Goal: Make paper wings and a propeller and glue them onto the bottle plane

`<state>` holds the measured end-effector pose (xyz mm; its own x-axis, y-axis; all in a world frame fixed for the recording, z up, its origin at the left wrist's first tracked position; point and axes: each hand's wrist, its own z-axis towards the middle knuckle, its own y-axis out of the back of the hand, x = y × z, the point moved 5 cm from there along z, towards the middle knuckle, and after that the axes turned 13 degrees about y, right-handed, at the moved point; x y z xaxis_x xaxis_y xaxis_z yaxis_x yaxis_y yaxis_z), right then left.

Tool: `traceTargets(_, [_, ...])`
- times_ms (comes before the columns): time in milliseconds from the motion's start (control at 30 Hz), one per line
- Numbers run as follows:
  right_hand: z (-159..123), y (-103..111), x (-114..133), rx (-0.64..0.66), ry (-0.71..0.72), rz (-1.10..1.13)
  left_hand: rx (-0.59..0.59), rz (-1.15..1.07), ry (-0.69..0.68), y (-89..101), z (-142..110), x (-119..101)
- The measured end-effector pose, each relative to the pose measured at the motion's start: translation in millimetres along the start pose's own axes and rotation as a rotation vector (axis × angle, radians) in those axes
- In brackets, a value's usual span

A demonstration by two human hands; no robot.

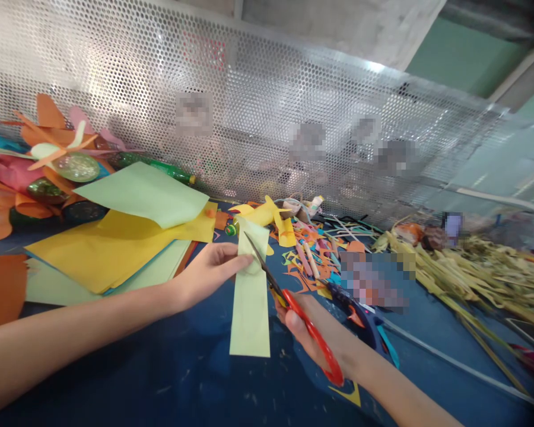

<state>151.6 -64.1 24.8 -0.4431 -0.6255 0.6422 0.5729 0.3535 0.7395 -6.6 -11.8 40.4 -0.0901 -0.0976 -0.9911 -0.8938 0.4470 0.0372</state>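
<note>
Left hand (213, 267) pinching a pale green paper strip (250, 314), thumb laid across its near face; right hand (311, 320) wrapped around red-handled scissors (296, 303), thumb against the handle. Strip held above the dark blue tabletop (182, 379), between the two hands, roughly centre of view. Long and narrow, plain, yellowish-green; lower edge straight with crisp corners, long sides near parallel. Top end lies at a slant and looks slightly bent; faint shading near the thumb, surface otherwise smooth. Scissors slender: dark blades, tip aimed up and leftward, crossing the strip's upper part just beside the thumb. Cannot tell whether they bite into the paper. To the left, a larger pale green sheet (142, 193) overlaps yellow sheets (102, 255); orange paper (2, 290) at the edge of view. Beyond those, orange paper petals (51, 112) clustered among green bottles. Past the strip's top, a yellow paper flower (260, 214); right of it, loose coloured scraps (309, 252). Dark blue tool (371, 329) near the right wrist; dry yellow-green leaves (485, 279) heaped farther right. Perforated metal screen (258, 107) behind everything.
</note>
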Motion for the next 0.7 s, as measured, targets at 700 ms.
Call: traceTargets(700, [2.4,1.0,3.2,-0.011,-0.009,-0.031,-0.027,0.024,-0.021,4.6,3.6,3.1])
